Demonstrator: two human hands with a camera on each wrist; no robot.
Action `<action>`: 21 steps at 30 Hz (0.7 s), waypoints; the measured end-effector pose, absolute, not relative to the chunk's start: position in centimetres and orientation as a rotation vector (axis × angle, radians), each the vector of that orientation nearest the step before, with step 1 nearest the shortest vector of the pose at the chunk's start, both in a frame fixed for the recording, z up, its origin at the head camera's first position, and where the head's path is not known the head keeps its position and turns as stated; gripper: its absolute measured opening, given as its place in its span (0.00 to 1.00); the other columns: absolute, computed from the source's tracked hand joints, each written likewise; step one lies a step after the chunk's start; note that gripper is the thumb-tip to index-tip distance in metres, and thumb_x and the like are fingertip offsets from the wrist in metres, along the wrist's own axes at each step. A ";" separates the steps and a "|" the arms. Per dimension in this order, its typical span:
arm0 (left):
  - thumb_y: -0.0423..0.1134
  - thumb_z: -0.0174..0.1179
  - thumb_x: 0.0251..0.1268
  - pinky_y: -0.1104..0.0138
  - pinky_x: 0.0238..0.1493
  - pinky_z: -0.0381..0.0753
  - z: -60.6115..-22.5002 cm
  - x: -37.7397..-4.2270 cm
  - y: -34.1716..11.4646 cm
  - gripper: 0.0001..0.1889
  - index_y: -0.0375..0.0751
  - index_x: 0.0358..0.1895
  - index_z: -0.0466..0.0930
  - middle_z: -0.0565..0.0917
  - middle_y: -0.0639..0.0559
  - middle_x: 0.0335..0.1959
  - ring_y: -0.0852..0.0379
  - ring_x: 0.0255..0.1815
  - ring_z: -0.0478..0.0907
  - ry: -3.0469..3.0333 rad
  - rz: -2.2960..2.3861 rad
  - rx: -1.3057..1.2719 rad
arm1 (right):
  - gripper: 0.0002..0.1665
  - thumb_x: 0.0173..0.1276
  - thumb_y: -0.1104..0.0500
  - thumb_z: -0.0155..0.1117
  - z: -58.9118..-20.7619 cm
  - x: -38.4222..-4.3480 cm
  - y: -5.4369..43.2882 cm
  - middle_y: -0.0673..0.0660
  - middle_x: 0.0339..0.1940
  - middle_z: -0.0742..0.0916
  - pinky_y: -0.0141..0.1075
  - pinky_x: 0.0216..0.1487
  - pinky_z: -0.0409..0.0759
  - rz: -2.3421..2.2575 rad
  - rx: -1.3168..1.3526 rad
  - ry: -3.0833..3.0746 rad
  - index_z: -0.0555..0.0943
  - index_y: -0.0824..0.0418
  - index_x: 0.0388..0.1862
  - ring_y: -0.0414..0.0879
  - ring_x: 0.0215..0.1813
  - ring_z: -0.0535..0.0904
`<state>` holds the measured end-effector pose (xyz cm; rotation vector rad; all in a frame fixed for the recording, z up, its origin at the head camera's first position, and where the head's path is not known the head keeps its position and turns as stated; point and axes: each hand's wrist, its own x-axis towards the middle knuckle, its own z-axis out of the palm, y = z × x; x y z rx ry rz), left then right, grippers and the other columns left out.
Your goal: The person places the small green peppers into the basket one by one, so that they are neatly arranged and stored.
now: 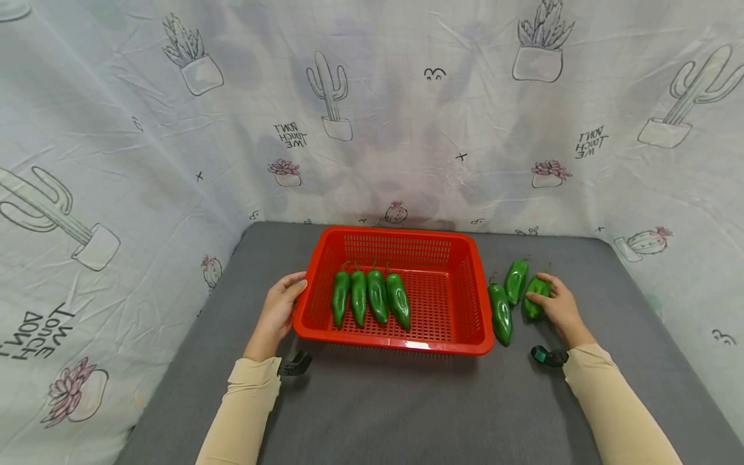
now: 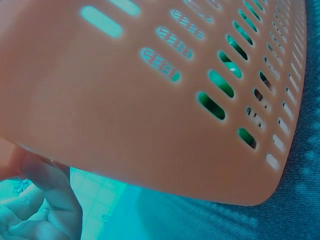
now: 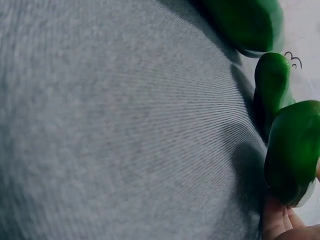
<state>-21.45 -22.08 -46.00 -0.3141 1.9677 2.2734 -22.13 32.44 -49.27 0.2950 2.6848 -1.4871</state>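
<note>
A red plastic basket [image 1: 395, 342] with slotted walls stands on the grey table. My left hand [image 1: 283, 300] grips its left rim, the thumb over the edge; the left wrist view shows the slotted basket wall [image 2: 125, 125] close up, with the hand [image 2: 45, 205] at its lower corner. Several green peppers lie side by side in the left half of the basket, among them a green pepper [image 1: 398, 300]. To the right of the basket, my right hand [image 1: 559, 303] holds a green pepper [image 1: 533, 307] between thumb and fingers. The same pepper [image 3: 292, 150] shows in the right wrist view.
Two more green peppers lie between the basket and my right hand: a longer pepper [image 1: 500, 314] close by the basket wall and a shorter pepper [image 1: 516, 282] behind it. A white cloth [image 1: 395, 129] printed with cacti hangs around the grey tabletop [image 1: 407, 407].
</note>
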 end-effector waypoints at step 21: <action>0.37 0.50 0.72 0.67 0.37 0.83 -46.1 -21.5 -22.1 0.21 0.34 0.64 0.64 0.79 0.57 0.39 0.61 0.35 0.81 1.972 2.272 -0.297 | 0.39 0.71 0.50 0.56 -46.1 -22.3 30.8 0.71 0.73 0.60 0.40 0.55 0.74 -1.594 0.278 2.749 0.54 0.56 0.75 0.67 0.70 0.59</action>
